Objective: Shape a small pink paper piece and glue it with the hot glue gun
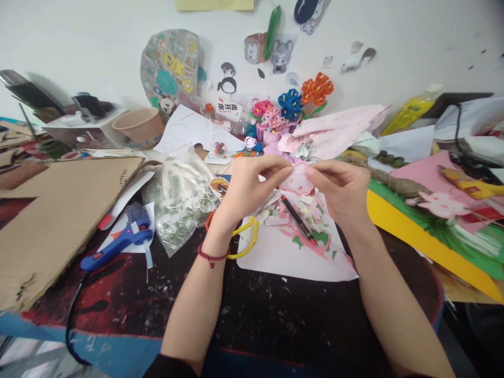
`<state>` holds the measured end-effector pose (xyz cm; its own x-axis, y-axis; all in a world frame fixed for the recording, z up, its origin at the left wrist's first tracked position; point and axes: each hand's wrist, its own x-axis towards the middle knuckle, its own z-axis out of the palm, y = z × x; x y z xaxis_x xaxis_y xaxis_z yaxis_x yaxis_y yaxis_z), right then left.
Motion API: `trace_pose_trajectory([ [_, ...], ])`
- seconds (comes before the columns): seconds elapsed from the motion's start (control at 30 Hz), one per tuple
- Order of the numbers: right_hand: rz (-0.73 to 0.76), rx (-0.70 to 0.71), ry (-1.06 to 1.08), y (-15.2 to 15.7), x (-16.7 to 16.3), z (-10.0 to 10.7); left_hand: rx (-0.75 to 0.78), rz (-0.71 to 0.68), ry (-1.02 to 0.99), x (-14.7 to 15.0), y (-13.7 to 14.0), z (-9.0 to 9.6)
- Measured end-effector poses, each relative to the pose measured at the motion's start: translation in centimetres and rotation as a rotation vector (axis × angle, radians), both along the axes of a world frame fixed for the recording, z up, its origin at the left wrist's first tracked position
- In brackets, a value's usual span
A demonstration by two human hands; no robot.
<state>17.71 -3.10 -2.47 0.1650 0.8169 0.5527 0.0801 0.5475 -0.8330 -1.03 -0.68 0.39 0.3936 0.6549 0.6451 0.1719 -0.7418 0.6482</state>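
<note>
You're at a cluttered craft workshop table (275,325) — glue gun (118,239), cardboard (59,210), coloured paper sheets (425,231), handmade paper flowers (291,102) and cartoon cut-outs (281,52) on the wall.

One head-worn camera looks forward and down from close above the desk (275,325). It faces the wall (413,31) behind, with both forearms reaching in from the bottom edge.

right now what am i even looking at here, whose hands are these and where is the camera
The one picture comes from a camera worn on a person's head, looking forward and down, so these are that person's own bare hands. The left hand and right hand pinch a small pink paper cut-out between their fingers above a cluttered craft table. Under them lie a white sheet with paper scraps and a dark pen. To the left are a blue glue gun, a clear plastic bag and cardboard; paper flowers stand by the wall.
</note>
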Motion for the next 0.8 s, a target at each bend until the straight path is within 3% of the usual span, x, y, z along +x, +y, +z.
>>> trace_pose_trajectory([
  [0.47, -0.099, 0.083, -0.088, -0.23, -0.18, 0.37, -0.040, -0.020, 0.038, 0.14, -0.31, 0.18],
  [0.6, -0.093, 0.063, -0.117, -0.52, -0.31, 0.58, -0.113, -0.066, 0.033, 0.16, -0.24, 0.10],
  [0.8, -0.085, 0.064, -0.159, -0.68, -0.47, 0.59, -0.093, -0.027, -0.036, 0.67, -0.24, -0.20],
])
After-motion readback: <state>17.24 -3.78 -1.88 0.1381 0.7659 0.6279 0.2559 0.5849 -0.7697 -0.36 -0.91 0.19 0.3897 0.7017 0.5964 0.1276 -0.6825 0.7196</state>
